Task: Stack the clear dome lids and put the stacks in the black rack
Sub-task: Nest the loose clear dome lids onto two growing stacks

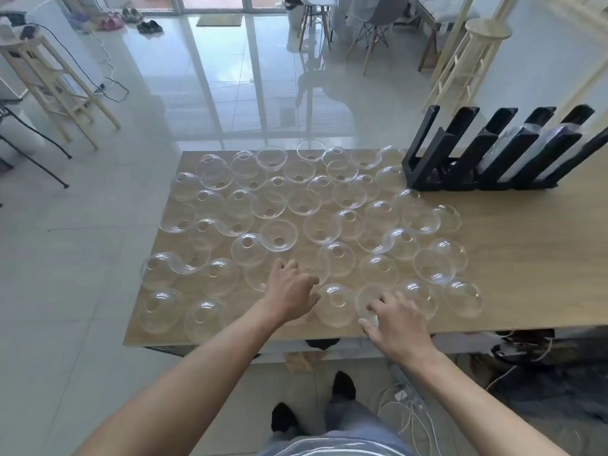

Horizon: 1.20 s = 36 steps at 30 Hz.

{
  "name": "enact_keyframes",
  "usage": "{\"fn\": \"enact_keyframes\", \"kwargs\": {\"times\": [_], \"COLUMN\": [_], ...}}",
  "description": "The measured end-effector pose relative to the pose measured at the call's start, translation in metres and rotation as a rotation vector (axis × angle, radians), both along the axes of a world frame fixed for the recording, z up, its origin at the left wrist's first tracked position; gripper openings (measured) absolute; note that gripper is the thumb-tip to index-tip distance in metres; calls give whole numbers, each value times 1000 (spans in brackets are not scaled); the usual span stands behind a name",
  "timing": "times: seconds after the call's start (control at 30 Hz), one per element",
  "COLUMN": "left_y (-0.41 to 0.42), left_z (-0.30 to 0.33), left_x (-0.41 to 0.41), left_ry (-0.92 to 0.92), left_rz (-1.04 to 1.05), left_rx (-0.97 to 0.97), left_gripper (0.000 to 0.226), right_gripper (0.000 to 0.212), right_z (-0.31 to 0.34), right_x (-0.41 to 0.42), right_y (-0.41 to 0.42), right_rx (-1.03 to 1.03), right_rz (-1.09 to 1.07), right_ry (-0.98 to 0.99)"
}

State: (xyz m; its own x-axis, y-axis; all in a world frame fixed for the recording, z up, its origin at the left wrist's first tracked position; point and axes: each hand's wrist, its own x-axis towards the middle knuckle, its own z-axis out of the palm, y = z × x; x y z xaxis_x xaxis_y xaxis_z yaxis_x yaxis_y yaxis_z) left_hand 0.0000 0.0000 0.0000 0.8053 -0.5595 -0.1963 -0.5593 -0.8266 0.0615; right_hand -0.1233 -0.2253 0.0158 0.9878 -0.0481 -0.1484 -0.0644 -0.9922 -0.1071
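Several clear dome lids (279,236) lie spread over the left half of a wooden table (526,258), some dome up, some dome down. My left hand (289,291) rests over a lid (260,278) near the front, fingers curled on its rim. My right hand (394,319) lies on another lid (370,299) at the front edge, fingers spread over it. The black rack (460,153) stands at the table's back right, with clear lid stacks (513,139) in its two right slots.
The table's front edge (296,339) runs just below my hands. Wooden stools (59,83) and chairs (371,31) stand on the tiled floor beyond. Cables (404,409) lie on the floor by my feet.
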Motion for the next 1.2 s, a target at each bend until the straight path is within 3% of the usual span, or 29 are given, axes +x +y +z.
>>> {"fn": "enact_keyframes", "kwargs": {"times": [0.17, 0.43, 0.57, 0.73, 0.93, 1.1, 1.2], "left_y": [-4, 0, 1, 15, 34, 39, 37], "left_z": [-4, 0, 14, 28, 29, 20, 9], "left_x": [-3, -7, -15, -32, -70, -99, -113], "left_ry": [-26, -157, -230, -9, 192, 298, 345], "left_rz": [13, 10, 111, 497, 770, 936, 1030], "left_rx": [16, -179, -523, -1023, -1302, -1385, -1378], "left_gripper": [31, 33, 14, 10, 9, 14, 14], "right_gripper": [24, 9, 8, 5, 6, 5, 9], "right_z": [-4, -8, 0, 14, 24, 23, 15], "right_x": [2, -5, -11, -16, -10, -1, 6], "right_y": [0, -6, -6, -6, 4, 12, 16], "right_rx": [61, 179, 242, 418, 655, 1062, 1490], "right_rz": [16, 40, 38, -48, -250, -559, -836], "right_ry": [47, -69, -194, -328, -367, -242, -35]}}
